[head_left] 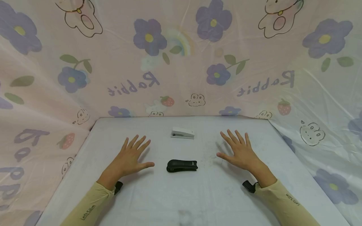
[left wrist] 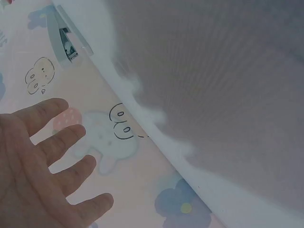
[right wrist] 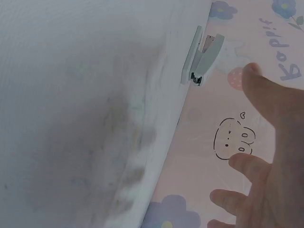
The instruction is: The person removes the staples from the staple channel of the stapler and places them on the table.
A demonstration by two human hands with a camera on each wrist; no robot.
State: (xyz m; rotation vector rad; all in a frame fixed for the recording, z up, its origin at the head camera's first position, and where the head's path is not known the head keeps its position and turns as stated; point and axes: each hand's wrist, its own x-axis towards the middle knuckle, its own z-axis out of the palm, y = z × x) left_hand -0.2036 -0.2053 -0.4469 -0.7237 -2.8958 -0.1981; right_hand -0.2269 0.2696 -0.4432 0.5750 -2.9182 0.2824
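Observation:
A black stapler (head_left: 182, 165) lies on the white table between the two hands. Farther back, a white stapler (head_left: 182, 133) stands on its base; the left wrist view catches it at the upper left (left wrist: 59, 40), and the right wrist view has it near the top (right wrist: 205, 59). My left hand (head_left: 128, 160) is spread over the table, thumb pointing toward the black stapler but apart from it. On the other side, my right hand (head_left: 240, 153) has its fingers spread too. Neither hand holds anything, and shadows fall on the table below them.
The white table (head_left: 181, 194) ends at the back against a pink curtain (head_left: 181, 72) printed with flowers and rabbits. The curtain also hangs along the left and right sides. Each sleeve has a small black device at the wrist.

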